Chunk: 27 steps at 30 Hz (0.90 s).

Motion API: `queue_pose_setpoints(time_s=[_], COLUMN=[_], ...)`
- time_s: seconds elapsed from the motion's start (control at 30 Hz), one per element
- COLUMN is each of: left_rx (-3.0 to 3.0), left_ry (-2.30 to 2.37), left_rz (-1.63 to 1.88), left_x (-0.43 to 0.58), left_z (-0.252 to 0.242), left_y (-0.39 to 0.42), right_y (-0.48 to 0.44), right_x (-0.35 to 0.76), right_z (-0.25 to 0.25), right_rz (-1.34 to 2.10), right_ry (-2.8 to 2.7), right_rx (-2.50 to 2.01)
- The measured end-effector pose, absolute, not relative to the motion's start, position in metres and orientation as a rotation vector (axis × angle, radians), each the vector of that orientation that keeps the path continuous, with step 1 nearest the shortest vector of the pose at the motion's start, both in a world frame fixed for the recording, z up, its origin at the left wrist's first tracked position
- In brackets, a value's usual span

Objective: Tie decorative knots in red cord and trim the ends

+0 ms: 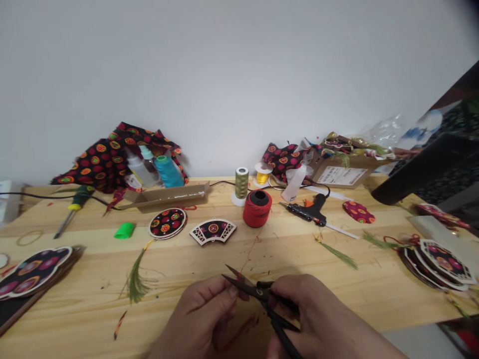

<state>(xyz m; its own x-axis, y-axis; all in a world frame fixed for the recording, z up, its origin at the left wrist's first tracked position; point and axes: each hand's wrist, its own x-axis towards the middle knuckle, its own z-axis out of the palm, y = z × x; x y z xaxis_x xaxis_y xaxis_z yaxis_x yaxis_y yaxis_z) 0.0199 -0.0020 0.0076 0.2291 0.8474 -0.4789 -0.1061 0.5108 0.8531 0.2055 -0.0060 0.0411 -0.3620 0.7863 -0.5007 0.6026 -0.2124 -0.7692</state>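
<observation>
Head view looks down on a wooden desk before a white wall. Along the back lie a cardboard box and crumpled patterned fabric. Nearer sit a glue gun, a red spool and a fan-shaped ornament just beside a round one. Stacked ornaments lie at right, a green tassel at front left. Above the front of the desk, between the left hand and right hand, black-handled scissors point up and left, blades slightly parted. The right fingers curl around the handles. The left fingers are pressed together by the blades, though whether they grip them or something finer cannot be told. A red thread runs just beyond the blade tips.
</observation>
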Motion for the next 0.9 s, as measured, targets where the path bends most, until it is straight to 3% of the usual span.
queue_pose_setpoints(time_s=[0.6,0.9], left_rx=[0.784,0.511], left_ry=[1.168,1.266], left_rz=[0.78,1.11], left_x=[0.021,0.004], left_z=[0.011,0.0], left_y=[-0.004,0.01], right_y=[-0.007,-0.009], right_x=[0.208,0.211], right_z=[0.027,0.035], right_rz=[1.647,1.847], right_ry=[-1.766,-1.815], right_rx=[-1.691,-1.692])
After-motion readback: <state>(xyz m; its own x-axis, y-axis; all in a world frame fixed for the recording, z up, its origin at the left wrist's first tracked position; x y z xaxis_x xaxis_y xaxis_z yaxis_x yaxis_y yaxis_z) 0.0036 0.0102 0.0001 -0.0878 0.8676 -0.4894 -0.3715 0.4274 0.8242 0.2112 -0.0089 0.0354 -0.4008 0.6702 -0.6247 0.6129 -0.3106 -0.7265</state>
